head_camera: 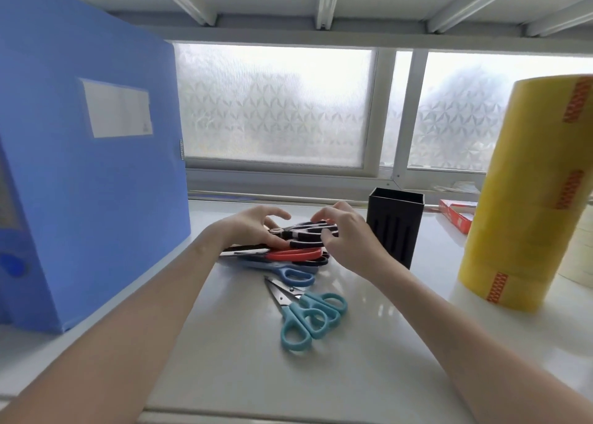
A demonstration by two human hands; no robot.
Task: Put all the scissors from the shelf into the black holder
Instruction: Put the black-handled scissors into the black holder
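Both hands meet over a heap of scissors on a white shelf: the left hand [253,229] has its fingers [276,213] curled loosely around the pivot end of the black scissors [303,231], thumb beneath, while the right hand [348,236] bends its fingers [324,215] over the handle end — whether either has closed into a firm grip cannot be told. The black pair lies on top of the heap, over red scissors [293,254] and blue scissors [288,274], with another dark pair partly hidden among them. Nearer the camera, just beside the heap, two teal scissors [305,316] lie crossed, blades pointing away from the viewer. The black holder [395,228] stands upright just right of the right hand, its open top showing no scissors inside. A tall stack of yellow tape [526,195] rises at the right edge, a red box [457,216] behind it — and a blue file box [96,167] stands at the left. Frosted windows [276,106] run behind the shelf.
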